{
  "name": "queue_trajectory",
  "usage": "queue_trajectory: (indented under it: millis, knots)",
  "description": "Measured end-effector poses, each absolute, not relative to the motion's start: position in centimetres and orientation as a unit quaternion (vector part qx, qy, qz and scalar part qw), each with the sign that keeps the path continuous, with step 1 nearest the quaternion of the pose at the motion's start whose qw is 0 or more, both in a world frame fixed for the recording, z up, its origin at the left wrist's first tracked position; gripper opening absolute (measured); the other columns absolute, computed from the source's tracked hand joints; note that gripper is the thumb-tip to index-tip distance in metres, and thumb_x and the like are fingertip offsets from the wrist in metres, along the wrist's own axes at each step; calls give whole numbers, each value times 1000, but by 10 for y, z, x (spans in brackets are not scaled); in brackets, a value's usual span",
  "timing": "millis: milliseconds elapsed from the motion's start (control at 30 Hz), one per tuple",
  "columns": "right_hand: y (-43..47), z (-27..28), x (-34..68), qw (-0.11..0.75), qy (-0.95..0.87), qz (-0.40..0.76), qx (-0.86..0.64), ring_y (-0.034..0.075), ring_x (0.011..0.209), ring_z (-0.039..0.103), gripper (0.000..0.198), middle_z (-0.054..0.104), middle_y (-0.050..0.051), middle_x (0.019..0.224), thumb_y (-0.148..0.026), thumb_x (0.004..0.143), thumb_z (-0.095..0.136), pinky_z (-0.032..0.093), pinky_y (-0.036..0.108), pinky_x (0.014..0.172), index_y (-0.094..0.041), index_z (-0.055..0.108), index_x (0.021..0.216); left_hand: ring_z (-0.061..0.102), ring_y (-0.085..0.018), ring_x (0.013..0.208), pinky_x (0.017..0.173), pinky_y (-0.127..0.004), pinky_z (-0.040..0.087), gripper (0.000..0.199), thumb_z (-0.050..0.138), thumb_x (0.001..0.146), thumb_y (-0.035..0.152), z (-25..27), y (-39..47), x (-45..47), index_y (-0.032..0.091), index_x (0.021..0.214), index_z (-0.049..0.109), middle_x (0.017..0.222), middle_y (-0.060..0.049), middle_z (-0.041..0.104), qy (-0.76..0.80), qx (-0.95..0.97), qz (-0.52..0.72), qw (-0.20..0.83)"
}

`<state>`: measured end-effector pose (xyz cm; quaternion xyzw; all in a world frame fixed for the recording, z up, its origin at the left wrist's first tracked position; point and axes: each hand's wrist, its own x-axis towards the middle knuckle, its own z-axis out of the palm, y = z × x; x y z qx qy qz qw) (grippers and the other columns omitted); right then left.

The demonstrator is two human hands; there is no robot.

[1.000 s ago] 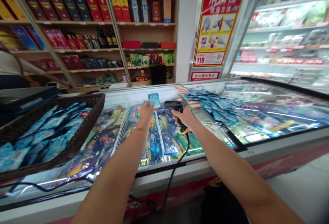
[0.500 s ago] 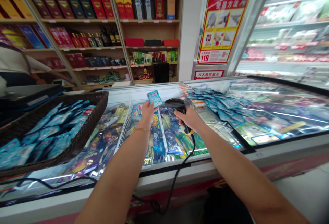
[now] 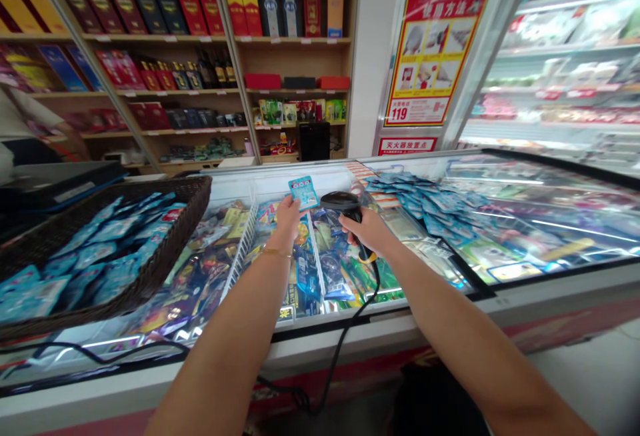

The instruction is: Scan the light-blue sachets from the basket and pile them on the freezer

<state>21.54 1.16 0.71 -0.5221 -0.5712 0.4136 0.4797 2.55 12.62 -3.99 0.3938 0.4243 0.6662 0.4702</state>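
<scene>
My left hand [image 3: 289, 217] pinches a small blue packet [image 3: 304, 193] by its lower left edge, above the open part of a chest freezer [image 3: 295, 346]. Just right of it, my right hand [image 3: 367, 229] is wrapped round the handle of a black barcode scanner [image 3: 345, 204]. The scanner's head points left, towards the packet, and its cable [image 3: 345, 339] hangs over the freezer's front edge. Many similar blue packets [image 3: 107, 239] lie in a brown wicker basket [image 3: 200, 199] on the left. A heap of such packets [image 3: 430, 199] is spread over the freezer's glass on the right.
Wire dividers [image 3: 240, 243] part the bagged goods inside the freezer. Behind it are shelves of boxes and bottles [image 3: 165, 73] and a red fire-hydrant poster [image 3: 440, 43]. Another person's arm [image 3: 45, 119] shows at the far left. A lit display cooler [image 3: 555, 76] stands right.
The blue packet has tilted more upright and shifted slightly right in my left hand. My right hand and the scanner stay put. The other person's arm at the far left has drawn back.
</scene>
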Motion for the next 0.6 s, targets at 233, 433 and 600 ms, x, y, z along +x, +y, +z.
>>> queue_trajectory:
  millis: [233, 433, 600]
  knots:
    - [15, 3, 217, 456, -602, 389, -528, 11, 37, 53, 20, 63, -1, 56, -24, 85, 67, 42, 23, 38, -21, 53, 72, 68, -17, 82, 83, -33, 58, 12, 72, 74, 23, -38, 125, 26, 17, 80, 63, 78, -2, 68, 431, 393, 664, 469]
    - [20, 0, 215, 457, -583, 406, -535, 10, 37, 54, 19, 62, -1, 59, -24, 86, 68, 43, 22, 38, -19, 53, 76, 67, -16, 78, 83, -36, 59, 8, 67, 73, 20, -38, 124, 27, 16, 80, 66, 78, -2, 67, 454, 401, 653, 454]
    - [28, 9, 227, 517, -528, 421, -527, 11, 40, 56, 17, 62, -2, 61, -27, 87, 67, 46, 23, 39, -19, 53, 82, 65, -15, 72, 77, -35, 61, 6, 68, 70, 15, -31, 128, 40, 16, 76, 66, 72, -2, 65, 510, 423, 609, 436]
